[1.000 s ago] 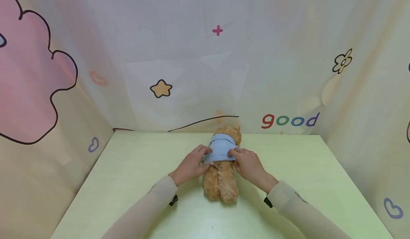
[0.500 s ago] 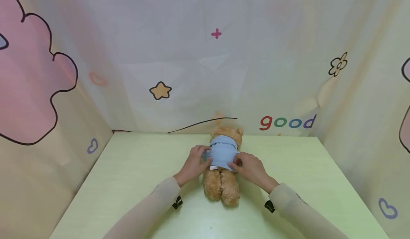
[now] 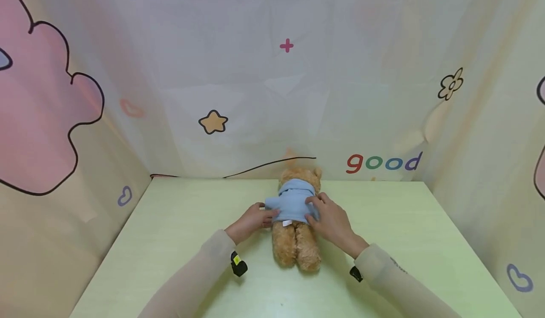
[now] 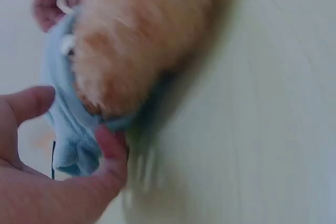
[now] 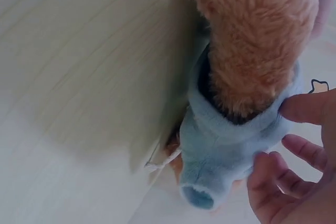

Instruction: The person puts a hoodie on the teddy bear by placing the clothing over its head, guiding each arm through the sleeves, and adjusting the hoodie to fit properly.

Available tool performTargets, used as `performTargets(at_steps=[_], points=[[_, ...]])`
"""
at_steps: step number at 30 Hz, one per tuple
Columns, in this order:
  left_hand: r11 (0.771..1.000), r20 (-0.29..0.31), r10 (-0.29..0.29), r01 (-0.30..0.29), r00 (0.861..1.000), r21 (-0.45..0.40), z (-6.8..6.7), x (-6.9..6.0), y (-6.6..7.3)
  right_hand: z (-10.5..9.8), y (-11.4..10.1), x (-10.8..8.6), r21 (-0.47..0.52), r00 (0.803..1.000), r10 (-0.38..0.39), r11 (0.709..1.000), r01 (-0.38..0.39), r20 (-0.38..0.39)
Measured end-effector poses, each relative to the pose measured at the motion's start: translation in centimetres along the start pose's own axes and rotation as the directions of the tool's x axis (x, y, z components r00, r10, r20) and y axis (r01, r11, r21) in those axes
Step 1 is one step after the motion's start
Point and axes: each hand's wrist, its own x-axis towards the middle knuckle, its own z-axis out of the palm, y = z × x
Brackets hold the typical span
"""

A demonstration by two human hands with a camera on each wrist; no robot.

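A tan teddy bear [image 3: 285,244] lies on the table with its back up, head toward the back wall and legs toward me. It wears a light-blue hoodie [image 3: 294,207], and a small white tag [image 3: 287,223] shows at the hem. My left hand [image 3: 250,221] touches the hoodie's left side by the sleeve, its fingers apart in the left wrist view. On the opposite side, my right hand [image 3: 334,218] rests its loosely bent fingertips on the hoodie. Those fingertips [image 5: 291,108] touch the fabric near the hem in the right wrist view. The bear's face is hidden.
The pale green table [image 3: 183,251] ends at a printed cloth backdrop [image 3: 255,72], close behind the bear's head. More cloth stands along both sides. Small black devices are worn under both wrists.
The hoodie's hem has come down and lies flatter. My left hand has shifted slightly left, baring the left sleeve. My right hand has shifted along the right side.
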Motion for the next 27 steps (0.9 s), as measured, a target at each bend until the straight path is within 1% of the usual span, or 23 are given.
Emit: performTargets(at_steps=[2, 4, 6, 8, 9, 11, 13, 14, 16, 17, 19, 20, 21, 22, 23, 24, 25, 26, 27], points=[[0.998, 0.033, -0.023, 0.025, 0.999, -0.063, 0.1, 0.0, 0.2, -0.1, -0.1, 0.1, 0.024, 0.999, -0.025, 0.999, 0.026, -0.029], [0.994, 0.07, -0.021, 0.029, 0.997, -0.108, 0.1, 0.1, 0.2, -0.2, -0.1, 0.1, 0.058, 0.999, -0.021, 0.998, 0.023, -0.037], [0.987, 0.091, -0.019, 0.033, 0.996, -0.156, 0.0, 0.2, 0.1, -0.2, 0.0, 0.2, 0.116, 1.0, 0.016, 0.993, -0.013, -0.022], [0.975, 0.104, -0.017, 0.039, 0.994, -0.219, -0.1, 0.1, 0.1, -0.1, 0.3, 0.3, 0.192, 0.998, 0.056, 0.98, -0.059, 0.021], [0.97, 0.114, -0.002, 0.029, 0.993, -0.243, -0.1, 0.0, 0.2, -0.1, 0.4, 0.2, 0.235, 0.996, 0.08, 0.968, -0.09, 0.051], [0.956, 0.136, 0.022, 0.019, 0.99, -0.291, -0.1, -0.2, 0.5, -0.2, 0.7, 0.2, 0.326, 0.983, 0.131, 0.931, -0.165, 0.125], [0.95, 0.16, 0.05, 0.002, 0.986, -0.312, 0.0, -0.5, 0.9, -0.4, 0.8, 0.3, 0.407, 0.966, 0.165, 0.883, -0.235, 0.201], [0.952, 0.167, 0.066, -0.011, 0.984, -0.307, 0.1, -0.7, 1.2, -0.5, 0.9, 0.4, 0.444, 0.954, 0.183, 0.853, -0.275, 0.239], [0.962, 0.175, 0.099, -0.05, 0.98, -0.267, 0.3, -0.9, 1.5, -0.7, 1.0, 0.7, 0.517, 0.93, 0.202, 0.785, -0.341, 0.307], [0.97, 0.171, 0.116, -0.075, 0.978, -0.23, 0.4, -1.1, 1.6, -0.8, 1.1, 0.8, 0.559, 0.917, 0.209, 0.739, -0.376, 0.339], [0.979, 0.146, 0.16, -0.138, 0.976, -0.149, 0.6, -1.4, 1.9, -0.9, 1.3, 1.1, 0.639, 0.889, 0.206, 0.631, -0.44, 0.409], [0.98, 0.133, 0.183, -0.169, 0.974, -0.106, 0.6, -1.6, 2.1, -0.8, 1.4, 1.2, 0.673, 0.875, 0.19, 0.574, -0.467, 0.445], [0.976, 0.123, 0.213, -0.206, 0.969, -0.062, 0.7, -1.7, 2.2, -0.7, 1.6, 1.2, 0.698, 0.86, 0.167, 0.52, -0.492, 0.482], [0.97, 0.114, 0.243, -0.244, 0.963, -0.008, 0.7, -1.8, 2.3, -0.5, 1.7, 1.3, 0.71, 0.844, 0.147, 0.477, -0.517, 0.516], [0.955, 0.112, 0.285, -0.292, 0.952, 0.057, 0.7, -1.9, 2.5, -0.2, 1.8, 1.3, 0.714, 0.826, 0.132, 0.441, -0.544, 0.548], [0.937, 0.119, 0.32, -0.333, 0.94, 0.108, 0.8, -2.0, 2.6, 0.1, 1.9, 1.2, 0.706, 0.811, 0.116, 0.432, -0.562, 0.574], [0.916, 0.13, 0.349, -0.367, 0.928, 0.164, 0.8, -2.1, 2.8, 0.4, 1.9, 1.2, 0.691, 0.798, 0.11, 0.439, -0.574, 0.593], [0.891, 0.145, 0.378, -0.402, 0.914, 0.213, 0.9, -2.3, 3.0, 0.7, 2.0, 1.2, 0.676, 0.792, 0.114, 0.456, -0.579, 0.6], [0.864, 0.159, 0.401, -0.43, 0.902, 0.262, 1.1, -2.5, 3.1, 0.9, 2.0, 1.2, 0.661, 0.799, 0.13, 0.493, -0.566, 0.588]])
